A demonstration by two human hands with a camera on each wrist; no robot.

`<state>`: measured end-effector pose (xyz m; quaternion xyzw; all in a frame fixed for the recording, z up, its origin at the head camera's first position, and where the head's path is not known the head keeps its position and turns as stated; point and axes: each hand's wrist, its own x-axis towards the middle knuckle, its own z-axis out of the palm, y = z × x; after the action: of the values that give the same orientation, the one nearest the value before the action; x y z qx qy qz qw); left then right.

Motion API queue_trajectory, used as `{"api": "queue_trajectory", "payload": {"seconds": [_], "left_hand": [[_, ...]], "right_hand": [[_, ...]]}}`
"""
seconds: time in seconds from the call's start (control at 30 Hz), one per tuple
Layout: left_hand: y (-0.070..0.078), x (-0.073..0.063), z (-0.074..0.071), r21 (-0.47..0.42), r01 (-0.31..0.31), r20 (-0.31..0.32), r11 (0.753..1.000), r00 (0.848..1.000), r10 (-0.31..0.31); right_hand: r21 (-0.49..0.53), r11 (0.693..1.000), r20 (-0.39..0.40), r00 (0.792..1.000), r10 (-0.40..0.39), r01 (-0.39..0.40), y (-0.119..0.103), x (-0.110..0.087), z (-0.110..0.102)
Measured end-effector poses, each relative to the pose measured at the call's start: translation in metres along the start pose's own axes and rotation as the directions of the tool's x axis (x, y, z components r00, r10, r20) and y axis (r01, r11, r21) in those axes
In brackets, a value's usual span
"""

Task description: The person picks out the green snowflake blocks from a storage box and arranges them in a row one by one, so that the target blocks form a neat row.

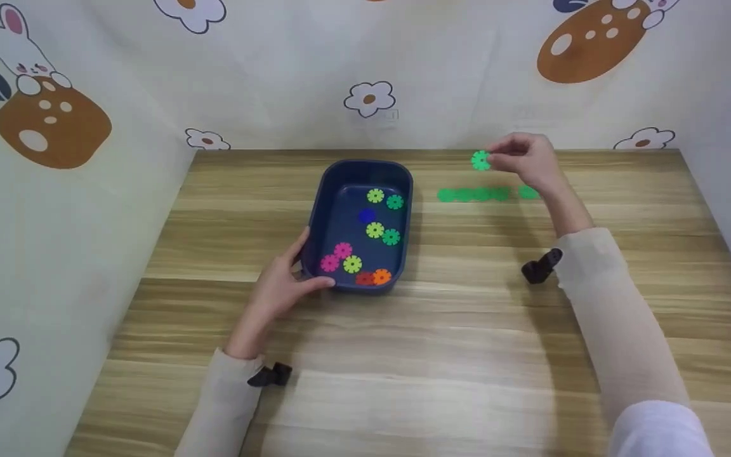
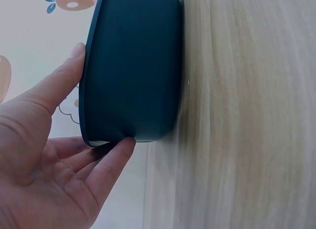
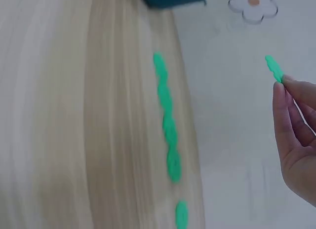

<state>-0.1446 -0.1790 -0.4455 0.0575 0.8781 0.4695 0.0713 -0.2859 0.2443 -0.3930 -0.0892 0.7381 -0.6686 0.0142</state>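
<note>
Wood-grain tabletop (image 1: 454, 355) beneath, my left hand (image 1: 278, 285) grips a navy plastic tub (image 1: 340, 219), my right hand (image 1: 533, 158) at two o'clock rim-pinching a likely light, stiff, green notched plastic disc (image 1: 480, 160).

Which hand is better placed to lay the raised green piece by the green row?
Probably the right hand: it already pinches the green piece, near the green row. The left hand grips the blue tray.

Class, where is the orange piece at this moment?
In the head view, the orange piece lies in the near right corner of the dark blue tray, just right of the red piece.
</note>
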Motion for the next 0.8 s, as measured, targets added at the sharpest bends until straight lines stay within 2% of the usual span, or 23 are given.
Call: {"api": "queue_trajectory", "payload": {"seconds": [0.13, 0.33, 0.4, 0.67, 0.8], "left_hand": [[0.0, 0.001, 0.001, 0.007, 0.007, 0.0, 1.0, 1.0, -0.007], [0.002, 0.0, 0.001, 0.081, 0.012, -0.013, 0.997, 1.0, -0.011], [0.002, 0.0, 0.001, 0.105, 0.012, -0.014, 0.994, 1.0, -0.011], [0.003, 0.001, 0.002, 0.1, 0.025, -0.005, 0.995, 1.0, -0.024], [0.001, 0.001, 0.002, 0.075, 0.028, -0.005, 0.997, 1.0, -0.028]], "right_hand": [[0.003, 0.997, -0.115, 0.991, 0.073, -0.073, 0.021, -0.004, -0.033], [-0.01, 0.981, -0.252, 0.95, 0.186, -0.194, 0.044, -0.016, -0.07], [-0.047, 0.972, -0.284, 0.936, 0.206, -0.229, 0.049, -0.021, -0.078], [-0.104, 0.93, -0.346, 0.89, 0.298, -0.352, 0.062, -0.032, -0.098], [-0.049, 0.923, -0.335, 0.876, 0.346, -0.383, 0.067, -0.033, -0.1]]}}
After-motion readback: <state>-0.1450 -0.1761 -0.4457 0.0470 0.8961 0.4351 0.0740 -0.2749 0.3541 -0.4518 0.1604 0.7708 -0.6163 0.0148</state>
